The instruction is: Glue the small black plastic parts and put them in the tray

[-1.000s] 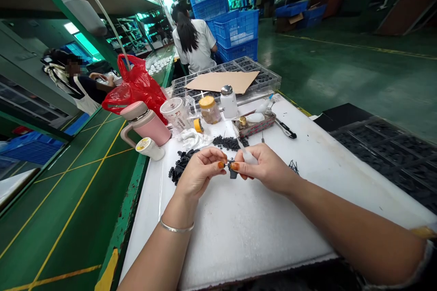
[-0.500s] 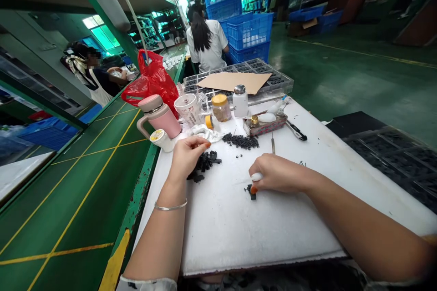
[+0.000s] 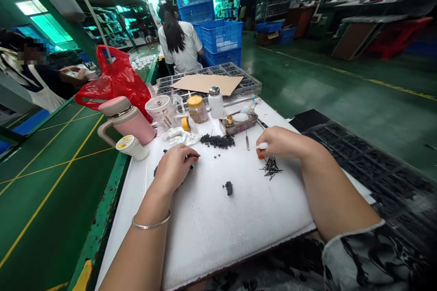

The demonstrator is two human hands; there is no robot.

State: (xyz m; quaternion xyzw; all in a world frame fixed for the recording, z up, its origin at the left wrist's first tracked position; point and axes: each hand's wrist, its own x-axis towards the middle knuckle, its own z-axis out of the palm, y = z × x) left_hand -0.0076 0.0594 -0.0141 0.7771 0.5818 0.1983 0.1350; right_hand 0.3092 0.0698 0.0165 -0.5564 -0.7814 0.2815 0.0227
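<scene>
My left hand [image 3: 176, 163] is closed in a pinch on a small black part [image 3: 193, 156], above a pile of black parts that it mostly hides. Held in my right hand [image 3: 278, 141] is a white-tipped tool [image 3: 263, 145], just above a heap of thin black pins [image 3: 271, 168]. A small black assembly [image 3: 229, 188] lies by itself on the white tabletop [image 3: 211, 232] between my hands. Farther back are a pile of small black rings [image 3: 218, 141] and a thin screwdriver-like tool [image 3: 247, 142].
Along the back left stand a pink mug [image 3: 128, 120], a white tub [image 3: 132, 147], a clear cup [image 3: 164, 111] and a red bag [image 3: 116, 77]. A yellow-lidded jar [image 3: 197, 109], a white bottle [image 3: 215, 102] and a small box [image 3: 239, 122] stand behind the rings. Two people are beyond.
My right hand has moved away from the small black assembly to the pin heap at the right, uncovering both. My left hand now pinches a black part. The view has turned right.
</scene>
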